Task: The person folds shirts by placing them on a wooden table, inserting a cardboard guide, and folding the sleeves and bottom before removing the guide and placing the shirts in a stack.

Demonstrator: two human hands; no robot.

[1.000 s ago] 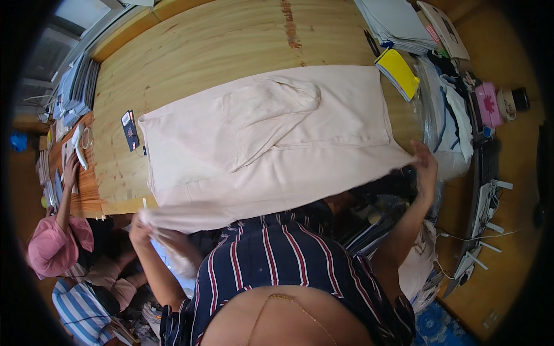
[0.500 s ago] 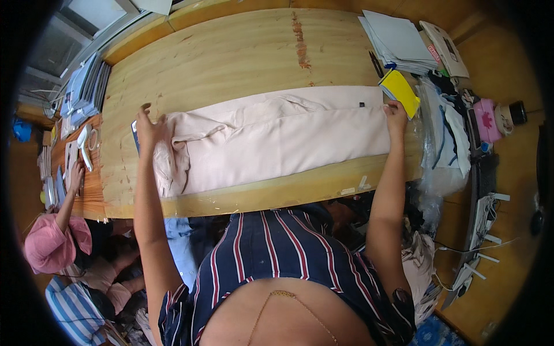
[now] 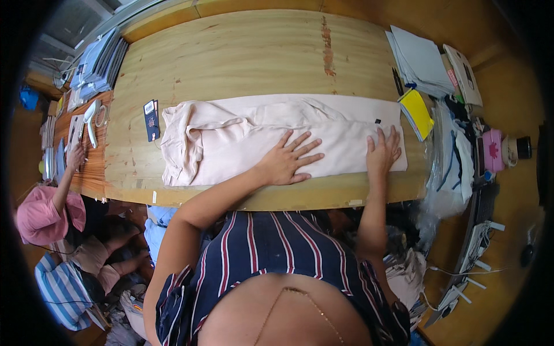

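Observation:
A pale pink garment (image 3: 231, 161), folded into a long strip, lies across the wooden table in front of me. Its left end is bunched and wrinkled; the rest is mostly flat, with a small dark label (image 3: 377, 121) near the right end. My left hand (image 3: 288, 160) rests flat on the middle of the cloth, fingers spread. Near the garment's right end, my right hand (image 3: 383, 151) lies on the fabric with its fingers stretched out. A dark hang tag (image 3: 151, 120) sits on the table just beyond the left end.
The wooden table (image 3: 242, 52) spreads beyond the garment. At its right are a yellow pouch (image 3: 416, 114), white sheets (image 3: 420, 63) and black pens (image 3: 397, 82). Stacked packaged shirts (image 3: 99, 60) stand at the left, near a white handheld device (image 3: 90, 120) and a seated person in pink (image 3: 51, 216).
My left hand has moved right from the garment's left end to its middle and flattened. My right hand has let go of the right edge and now lies on the cloth.

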